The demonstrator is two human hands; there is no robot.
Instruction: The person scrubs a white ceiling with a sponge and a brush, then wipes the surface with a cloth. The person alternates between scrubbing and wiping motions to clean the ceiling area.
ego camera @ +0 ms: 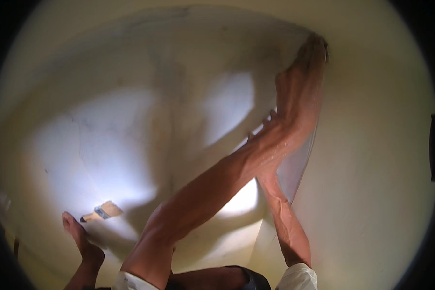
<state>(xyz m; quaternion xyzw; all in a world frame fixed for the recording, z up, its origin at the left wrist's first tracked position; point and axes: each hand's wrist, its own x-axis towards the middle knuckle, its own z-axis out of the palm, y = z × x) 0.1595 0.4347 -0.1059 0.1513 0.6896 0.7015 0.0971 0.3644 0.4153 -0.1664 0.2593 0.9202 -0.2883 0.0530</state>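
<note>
My left arm crosses in front of me to the far right corner, where my left hand (306, 72) reaches in among dark-smudged edges. Its fingertips are dark and unclear, so whether it holds anything cannot be told. White flecks mark the skin near the wrist. Behind that forearm is my right hand (268, 172), mostly hidden. A few of its fingertips show past the forearm's far side; whether they grip the arm or rest on the surface beneath is unclear. Under both hands lies a pale, stained floor (123, 145).
A flat paintbrush (101, 211) with a wooden handle lies on the floor, beside a bare foot (74, 226). A pale wall (366, 156) rises along the right. At the far right rim is a dark object (434, 146). Bright light patches and strong shadows cross the floor.
</note>
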